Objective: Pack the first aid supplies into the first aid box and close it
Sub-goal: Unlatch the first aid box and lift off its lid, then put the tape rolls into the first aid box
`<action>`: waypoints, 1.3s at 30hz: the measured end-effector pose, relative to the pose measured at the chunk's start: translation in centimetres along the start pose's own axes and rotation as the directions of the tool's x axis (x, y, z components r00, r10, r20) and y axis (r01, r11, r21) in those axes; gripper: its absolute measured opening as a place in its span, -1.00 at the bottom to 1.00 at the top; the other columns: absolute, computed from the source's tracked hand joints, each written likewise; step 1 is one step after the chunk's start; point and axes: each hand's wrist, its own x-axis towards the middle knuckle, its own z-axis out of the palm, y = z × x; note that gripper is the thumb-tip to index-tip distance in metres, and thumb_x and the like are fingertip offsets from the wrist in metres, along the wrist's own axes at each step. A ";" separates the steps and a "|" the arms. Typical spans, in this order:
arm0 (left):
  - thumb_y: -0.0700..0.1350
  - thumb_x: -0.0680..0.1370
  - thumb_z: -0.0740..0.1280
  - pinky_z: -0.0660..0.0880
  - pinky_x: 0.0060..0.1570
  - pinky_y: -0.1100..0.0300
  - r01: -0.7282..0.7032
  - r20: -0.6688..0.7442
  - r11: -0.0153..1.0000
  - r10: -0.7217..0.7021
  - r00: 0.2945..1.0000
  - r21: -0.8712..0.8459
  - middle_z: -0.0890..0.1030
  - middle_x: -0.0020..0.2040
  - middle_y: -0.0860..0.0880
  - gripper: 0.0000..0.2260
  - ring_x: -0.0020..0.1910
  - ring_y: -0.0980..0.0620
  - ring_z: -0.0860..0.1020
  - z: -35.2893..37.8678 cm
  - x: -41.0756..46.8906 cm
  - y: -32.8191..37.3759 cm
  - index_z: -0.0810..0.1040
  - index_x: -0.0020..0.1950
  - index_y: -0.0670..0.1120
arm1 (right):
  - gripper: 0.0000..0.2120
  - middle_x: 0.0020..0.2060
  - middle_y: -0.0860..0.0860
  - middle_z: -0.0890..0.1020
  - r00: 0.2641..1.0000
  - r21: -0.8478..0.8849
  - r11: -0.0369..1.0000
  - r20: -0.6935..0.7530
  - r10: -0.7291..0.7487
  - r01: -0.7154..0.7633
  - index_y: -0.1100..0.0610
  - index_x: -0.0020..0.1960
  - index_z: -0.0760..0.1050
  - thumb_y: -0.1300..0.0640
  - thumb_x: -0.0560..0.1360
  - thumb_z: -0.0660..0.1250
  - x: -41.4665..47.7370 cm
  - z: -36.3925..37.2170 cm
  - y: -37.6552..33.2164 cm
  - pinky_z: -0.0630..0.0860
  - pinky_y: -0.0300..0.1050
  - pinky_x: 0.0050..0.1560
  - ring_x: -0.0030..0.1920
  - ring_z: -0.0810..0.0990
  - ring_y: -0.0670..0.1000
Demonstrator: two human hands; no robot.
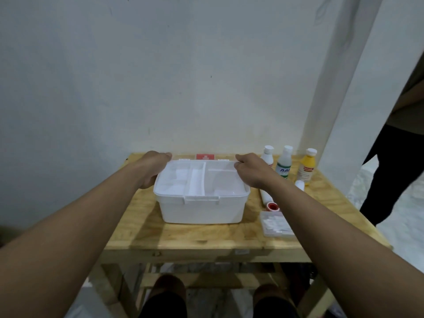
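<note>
The white first aid box [202, 210] stands open in the middle of the wooden table [183, 237]. Its divided inner tray [197, 180] shows on top. The lid [205, 156], with a red cross label, lies folded back flat behind the box. My left hand [153, 168] is at the box's back left corner, fingers over the lid's edge. My right hand [251, 172] is at the back right corner, fingertips curled on the lid's edge. To the right of the box are a white bottle [268, 153], a clear green-labelled bottle [284, 165], a yellow bottle [307, 167], a white roll [266, 195], a red tape roll [272, 206] and a clear packet [276, 224].
A small white bottle [299, 184] lies on its side near the yellow one. A wall rises directly behind the table. Another person in dark trousers [394, 161] stands at the right, beyond the table's right edge. My knees show under the table's front edge.
</note>
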 end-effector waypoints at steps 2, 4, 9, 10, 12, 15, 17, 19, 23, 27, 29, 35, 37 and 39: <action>0.09 0.67 0.21 0.57 0.17 -0.09 -0.016 0.012 1.000 0.015 1.000 0.019 0.63 0.20 -0.22 -0.56 0.11 -0.21 0.64 -0.2 0.2 -0.1 0.49 0.32 -0.25 | -0.51 0.50 0.16 0.34 0.999 -0.011 1.000 0.029 -0.017 0.017 0.23 0.53 0.25 0.05 0.67 0.09 -0.3 -0.1 -0.3 0.29 0.01 0.34 0.46 0.33 0.19; 0.18 0.64 0.20 0.46 0.33 -0.14 -0.057 0.058 0.994 0.052 0.997 0.088 0.54 0.38 -0.16 -0.46 0.31 -0.20 0.54 -0.2 0.3 -0.3 0.41 0.46 -0.18 | -0.42 0.56 0.11 0.23 0.997 -0.024 0.999 0.068 -0.025 0.027 0.20 0.58 0.14 -0.08 0.66 0.08 -0.7 -0.1 -0.5 0.22 0.02 0.42 0.52 0.23 0.15; 0.18 0.66 0.17 0.21 0.50 -0.09 -0.224 0.079 0.925 0.210 0.975 0.308 0.23 0.60 -0.03 -0.41 0.54 -0.11 0.26 0.3 -0.1 -1.5 0.22 0.61 -0.09 | -0.39 0.60 0.07 0.12 0.996 -0.037 0.999 0.077 -0.035 0.038 0.15 0.62 0.01 -0.11 0.68 0.04 -1.5 0.4 -0.1 0.13 0.02 0.47 0.57 0.12 0.11; 0.17 0.66 0.16 0.20 0.51 -0.06 -0.240 0.060 0.919 0.232 0.971 0.312 0.21 0.61 -0.02 -0.41 0.55 -0.10 0.24 0.5 -0.2 -1.7 0.20 0.62 -0.09 | -0.40 0.60 0.07 0.12 0.997 -0.031 0.999 0.069 -0.038 0.040 0.14 0.62 0.00 -0.08 0.68 0.04 -1.6 0.5 0.0 0.13 0.02 0.47 0.57 0.12 0.12; 0.14 0.68 0.15 0.17 0.49 0.01 -0.268 0.031 0.908 0.273 0.961 0.322 0.19 0.62 -0.01 -0.43 0.57 -0.08 0.21 0.8 -0.4 -2.1 0.19 0.62 -0.10 | -0.42 0.60 0.06 0.11 0.997 -0.016 0.999 0.064 -0.041 0.042 0.14 0.62 0.00 -0.06 0.69 0.03 -1.8 0.6 0.0 0.12 0.00 0.48 0.58 0.10 0.11; 0.12 0.68 0.14 0.14 0.49 0.03 -0.292 0.011 0.902 0.304 0.953 0.319 0.19 0.62 -0.03 -0.44 0.57 -0.08 0.20 1.3 -0.6 -2.4 0.19 0.62 -0.13 | -0.43 0.61 0.06 0.09 0.996 -0.019 0.999 0.078 -0.041 0.043 0.15 0.62 0.00 -0.04 0.69 0.02 -1.7 0.6 0.1 0.10 -0.01 0.48 0.58 0.09 0.11; 0.11 0.69 0.13 0.14 0.52 0.02 -0.290 0.003 0.906 0.304 0.953 0.309 0.20 0.62 -0.04 -0.44 0.57 -0.08 0.20 1.4 -0.6 -2.4 0.19 0.62 -0.13 | -0.43 0.61 0.06 0.10 0.996 -0.027 0.998 0.080 -0.046 0.048 0.15 0.62 0.00 -0.02 0.69 0.02 -1.6 0.5 0.2 0.11 -0.01 0.48 0.58 0.10 0.11; 0.11 0.69 0.13 0.14 0.53 0.01 -0.289 0.002 0.904 0.304 0.953 0.314 0.20 0.61 -0.05 -0.44 0.57 -0.08 0.20 1.4 -0.6 -2.4 0.19 0.62 -0.13 | -0.44 0.60 0.06 0.12 0.996 -0.035 0.998 0.073 -0.049 0.052 0.14 0.62 0.01 -0.01 0.68 0.02 -1.4 0.5 0.3 0.12 -0.01 0.47 0.57 0.11 0.12; 0.11 0.69 0.12 0.14 0.53 0.01 -0.293 0.005 0.899 0.308 0.951 0.325 0.20 0.61 -0.06 -0.44 0.58 -0.08 0.19 1.6 -0.5 -2.3 0.18 0.62 -0.15 | -0.45 0.60 0.08 0.13 0.996 -0.055 0.997 0.069 -0.053 0.057 0.14 0.62 0.03 0.00 0.68 0.02 -1.1 0.5 0.4 0.14 -0.01 0.46 0.57 0.13 0.13; 0.13 0.69 0.09 0.12 0.52 0.01 -0.292 0.025 0.876 0.306 0.952 0.384 0.18 0.62 -0.06 -0.43 0.58 -0.09 0.17 1.5 -0.7 -2.2 0.17 0.62 -0.14 | -0.44 0.60 0.07 0.13 0.996 -0.050 0.997 0.066 -0.052 0.055 0.13 0.62 0.03 -0.04 0.68 0.02 -1.2 0.4 0.4 0.13 0.00 0.47 0.57 0.12 0.12; 0.16 0.69 0.06 0.08 0.52 0.02 -0.293 0.038 0.853 0.307 0.951 0.433 0.14 0.63 -0.06 -0.41 0.60 -0.08 0.13 1.4 -1.1 -2.0 0.13 0.63 -0.14 | -0.42 0.60 0.07 0.13 0.997 -0.051 0.997 0.055 -0.055 0.058 0.14 0.62 0.03 -0.08 0.68 0.02 -1.4 0.3 0.1 0.12 0.00 0.47 0.57 0.12 0.12; 0.18 0.69 -0.01 0.12 0.51 -0.05 -0.368 -0.007 0.691 0.475 0.880 0.622 0.20 0.61 -0.13 -0.40 0.58 -0.13 0.16 2.8 -4.8 -0.5 0.10 0.64 -0.14 | -0.41 0.57 0.11 0.23 0.995 -0.124 0.988 0.022 -0.096 0.098 0.16 0.59 0.14 -0.14 0.67 0.01 -3.4 -1.4 -0.5 0.18 0.05 0.44 0.54 0.20 0.15; 0.22 0.68 -0.06 0.11 0.50 -0.22 -0.380 0.009 0.598 0.529 0.848 0.705 0.24 0.60 -0.10 -0.39 0.57 -0.16 0.17 4.2 -6.9 -0.7 0.13 0.63 -0.10 | -0.44 0.54 0.10 0.30 0.995 -0.153 0.983 0.013 -0.099 0.099 0.14 0.57 0.20 -0.13 0.67 0.04 -4.3 -2.4 -0.3 0.23 0.06 0.42 0.51 0.26 0.14; 0.25 0.66 -0.12 0.01 0.48 -0.33 -0.356 0.017 0.508 0.556 0.831 0.784 0.24 0.60 -0.08 -0.38 0.59 -0.18 0.10 5.7 -8.7 -1.2 0.14 0.63 -0.07 | -0.46 0.51 0.09 0.36 0.995 -0.186 0.978 0.000 -0.101 0.099 0.12 0.55 0.24 -0.10 0.65 0.09 -5.4 -3.4 0.1 0.28 0.04 0.39 0.48 0.32 0.13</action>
